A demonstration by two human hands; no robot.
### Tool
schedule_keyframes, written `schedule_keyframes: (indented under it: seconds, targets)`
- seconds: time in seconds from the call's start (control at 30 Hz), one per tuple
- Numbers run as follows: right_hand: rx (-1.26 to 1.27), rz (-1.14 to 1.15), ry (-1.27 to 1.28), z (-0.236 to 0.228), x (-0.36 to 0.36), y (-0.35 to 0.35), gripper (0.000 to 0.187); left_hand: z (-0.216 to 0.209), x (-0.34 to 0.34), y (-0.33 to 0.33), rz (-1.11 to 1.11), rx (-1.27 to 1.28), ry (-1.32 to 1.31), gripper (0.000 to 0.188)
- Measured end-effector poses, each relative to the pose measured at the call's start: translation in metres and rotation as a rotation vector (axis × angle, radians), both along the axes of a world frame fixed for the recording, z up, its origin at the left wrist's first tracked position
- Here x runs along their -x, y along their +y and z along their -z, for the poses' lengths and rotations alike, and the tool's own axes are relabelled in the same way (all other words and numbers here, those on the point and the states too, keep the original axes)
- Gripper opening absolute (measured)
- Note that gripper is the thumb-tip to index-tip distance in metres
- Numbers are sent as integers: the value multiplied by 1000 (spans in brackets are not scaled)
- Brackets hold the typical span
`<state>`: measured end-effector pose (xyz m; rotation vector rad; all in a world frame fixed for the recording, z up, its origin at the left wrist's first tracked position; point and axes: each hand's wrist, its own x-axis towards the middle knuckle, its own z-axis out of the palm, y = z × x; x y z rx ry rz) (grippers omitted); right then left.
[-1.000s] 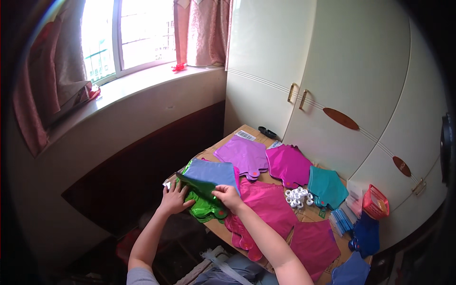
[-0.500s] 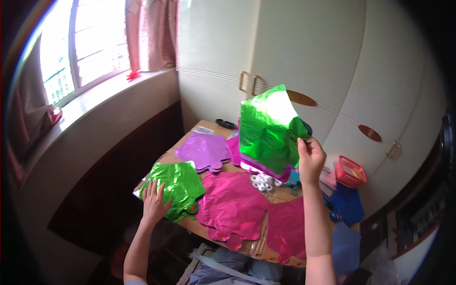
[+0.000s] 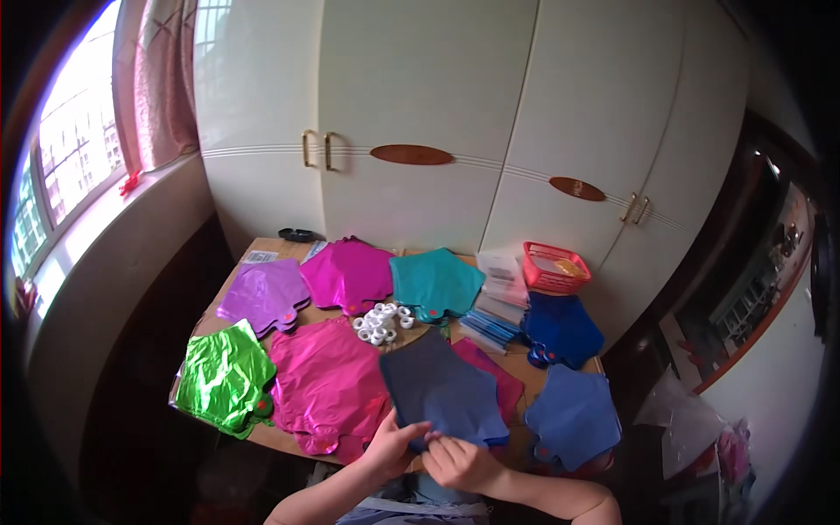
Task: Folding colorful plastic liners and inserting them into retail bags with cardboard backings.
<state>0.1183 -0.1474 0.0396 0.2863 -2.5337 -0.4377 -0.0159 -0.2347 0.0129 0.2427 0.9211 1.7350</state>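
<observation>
A dark blue, flat foil balloon [image 3: 442, 385] with a pointed outline hangs between my hands over the table's front. My left hand [image 3: 391, 448] grips its lower left edge, thumb on top. Beside it, my right hand [image 3: 459, 462] pinches the same lower edge with closed fingers; the very tips are partly hidden. Under and behind this balloon lie pink foil balloons [image 3: 324, 372], one of them largely covered. A light green stack [image 3: 226, 372] lies at the left, and a slate blue balloon [image 3: 573, 416] at the right.
Purple [image 3: 262, 289], magenta [image 3: 348, 273], teal [image 3: 436, 278] and deep blue [image 3: 564, 328] foil stacks lie around the cardboard-topped table. White rings [image 3: 381, 324] are heaped mid-table, near blue packets [image 3: 486, 325]. A red basket [image 3: 556, 267] stands at the back right, before the wardrobe [image 3: 420, 87].
The view has swung right. My left hand has left the green stack at the left. My right hand no longer holds up the green foil; both hands now hold a dark blue balloon.
</observation>
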Motion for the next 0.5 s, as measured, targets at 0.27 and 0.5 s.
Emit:
schedule_keyframes:
  seconds: [0.27, 0.5]
  targets:
    - [653, 7, -41, -3, -32, 13, 28, 27, -4, 5, 31, 155, 52, 24]
    - [992, 657, -36, 62, -51, 159, 40, 41, 5, 27, 172, 126, 219, 43]
